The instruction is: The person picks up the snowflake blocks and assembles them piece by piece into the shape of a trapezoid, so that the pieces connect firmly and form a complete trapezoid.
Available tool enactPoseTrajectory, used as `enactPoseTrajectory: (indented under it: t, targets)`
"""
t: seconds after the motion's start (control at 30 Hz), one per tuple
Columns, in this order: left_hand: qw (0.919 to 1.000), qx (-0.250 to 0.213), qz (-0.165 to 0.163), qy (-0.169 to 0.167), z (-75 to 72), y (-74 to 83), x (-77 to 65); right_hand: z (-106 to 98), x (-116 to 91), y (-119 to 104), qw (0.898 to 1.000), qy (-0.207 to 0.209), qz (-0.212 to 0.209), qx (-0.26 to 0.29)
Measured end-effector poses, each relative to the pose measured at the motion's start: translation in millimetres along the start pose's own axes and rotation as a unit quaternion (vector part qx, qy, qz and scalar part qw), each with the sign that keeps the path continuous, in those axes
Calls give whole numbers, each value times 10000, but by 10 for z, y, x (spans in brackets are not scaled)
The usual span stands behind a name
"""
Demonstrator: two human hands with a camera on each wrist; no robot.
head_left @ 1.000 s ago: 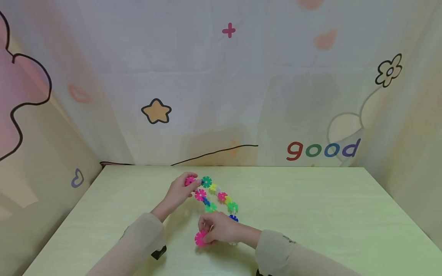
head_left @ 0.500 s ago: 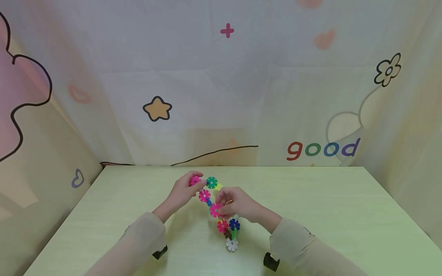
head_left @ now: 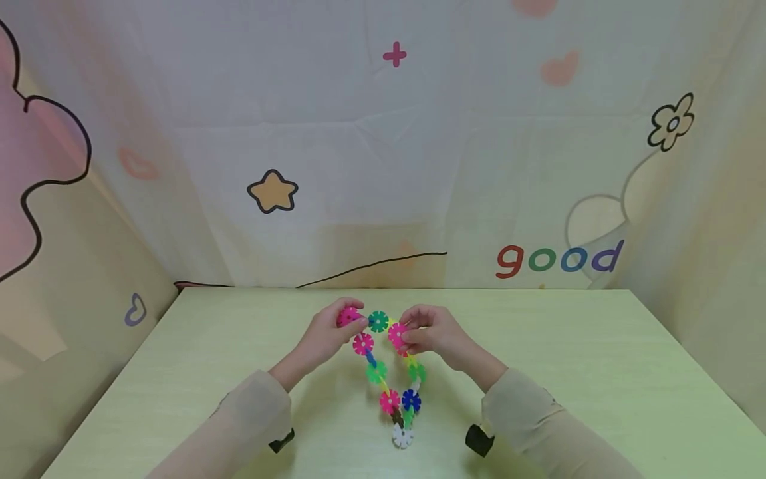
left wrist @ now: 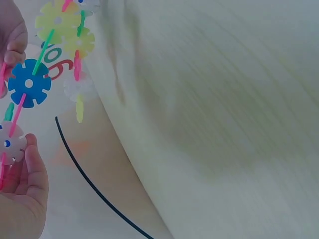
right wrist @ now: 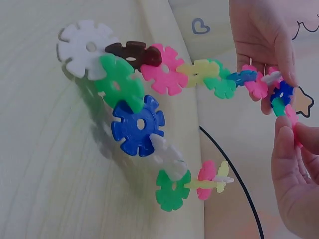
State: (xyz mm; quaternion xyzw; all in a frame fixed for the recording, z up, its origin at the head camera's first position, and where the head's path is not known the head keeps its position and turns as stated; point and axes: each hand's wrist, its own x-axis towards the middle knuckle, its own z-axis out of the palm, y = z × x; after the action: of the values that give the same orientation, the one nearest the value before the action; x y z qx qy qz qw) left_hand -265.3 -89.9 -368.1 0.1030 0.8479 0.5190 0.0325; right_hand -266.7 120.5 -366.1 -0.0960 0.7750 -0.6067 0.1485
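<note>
A chain of slotted snowflake discs in pink, green, blue, yellow, brown and white hangs in a long loop, with a white disc [head_left: 402, 436] lowest, close over the table. Near the loop's far end, my left hand [head_left: 328, 336] pinches a pink disc [head_left: 349, 317] of the chain. A teal disc [head_left: 378, 321] sits just right of those fingers. Opposite it, my right hand [head_left: 441, 334] pinches another pink disc [head_left: 397, 334] between thumb and fingers, overlapping the chain. In the right wrist view, a yellow disc [right wrist: 222, 185] with a white one ends a dangling strand.
The pale table [head_left: 574, 372] spreads out on both sides of the hands. Behind it hangs a printed cloth backdrop [head_left: 335, 146] with a star and the word "good". A black piece [head_left: 480, 440] hangs below the right sleeve, another [head_left: 281, 440] below the left.
My right hand has moved from the table's front up and away, then right, carrying its pink disc beside the chain's far part. My left hand has shifted slightly right with the chain.
</note>
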Motion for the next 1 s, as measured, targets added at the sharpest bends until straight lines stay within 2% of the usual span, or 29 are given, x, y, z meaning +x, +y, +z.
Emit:
enactPoseTrajectory:
  t: [0.27, 0.43, 0.8, 1.0]
  targets:
    - [9997, 105, 230, -51, 46, 67, -47, -88, -21, -21, 9990, 264, 15, 364]
    - [9989, 208, 427, -63, 70, 114, -69, -126, -38, -49, 9986, 358, 102, 384]
    - [9964, 394, 744, -110, 58, 225, -96, -196, -100, -125, 9969, 391, 126, 665]
    - [9922, 621, 1080, -77, 35, 318, -122, -201, -137, -187, 9955, 398, 102, 848]
